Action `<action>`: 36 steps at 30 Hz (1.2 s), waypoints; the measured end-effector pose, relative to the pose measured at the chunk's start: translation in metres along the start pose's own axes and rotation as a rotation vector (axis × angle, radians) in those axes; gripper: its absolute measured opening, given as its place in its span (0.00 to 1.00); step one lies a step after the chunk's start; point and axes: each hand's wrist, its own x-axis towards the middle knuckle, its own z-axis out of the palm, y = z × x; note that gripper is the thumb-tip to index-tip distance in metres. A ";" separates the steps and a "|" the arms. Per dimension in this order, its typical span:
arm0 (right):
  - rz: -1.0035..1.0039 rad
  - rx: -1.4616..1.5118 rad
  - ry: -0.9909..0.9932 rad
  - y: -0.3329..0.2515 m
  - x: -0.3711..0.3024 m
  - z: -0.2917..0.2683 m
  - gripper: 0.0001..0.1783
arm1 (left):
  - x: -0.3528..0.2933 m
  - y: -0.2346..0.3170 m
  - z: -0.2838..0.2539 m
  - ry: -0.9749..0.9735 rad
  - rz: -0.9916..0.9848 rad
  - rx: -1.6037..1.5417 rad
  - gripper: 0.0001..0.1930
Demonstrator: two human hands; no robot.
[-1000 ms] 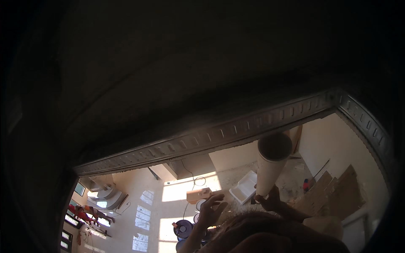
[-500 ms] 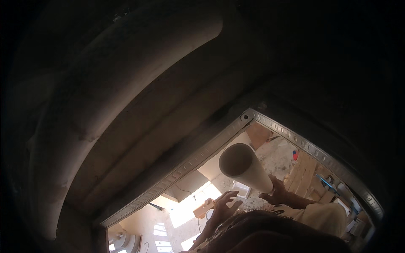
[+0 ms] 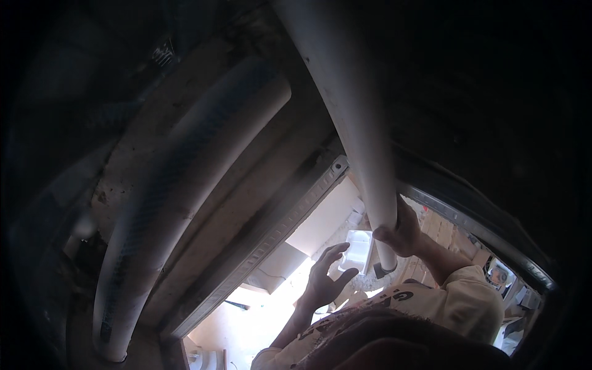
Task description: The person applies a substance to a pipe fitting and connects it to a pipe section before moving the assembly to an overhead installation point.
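Observation:
A long, pale round pipe (image 3: 354,105) runs up through the opening into the dark space above. My right hand (image 3: 404,233) is wrapped round it near its lower part, and the lower end shows just beyond the fingers. My left hand (image 3: 328,277) is held up to the left of the pipe, apart from it, with thumb and fingers spread and nothing between them. A second pale pipe (image 3: 191,203), bent in look by the lens, lies in the dark space at the left. The upper end of the held pipe is out of the picture.
A metal frame edge with punched slots (image 3: 259,253) borders the opening on the left, and another rail (image 3: 475,225) on the right. Far below are wooden boards (image 3: 441,231), a white box-like thing (image 3: 356,250) and scattered items on a brightly lit floor.
The held pipe has gone up through the opening into the dark space, where before its open end faced me below. My right hand has risen with it; my left hand has risen too, fingers still spread.

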 end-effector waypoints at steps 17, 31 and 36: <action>0.004 0.088 0.084 -0.059 0.052 0.016 0.36 | 0.078 0.071 -0.037 -0.045 0.191 -0.021 0.33; 0.038 0.104 0.123 -0.078 0.091 0.005 0.27 | 0.106 0.095 -0.035 -0.095 0.170 -0.229 0.23; 0.069 0.097 0.141 -0.102 0.110 -0.003 0.34 | 0.119 0.117 -0.050 -0.059 0.224 -0.179 0.20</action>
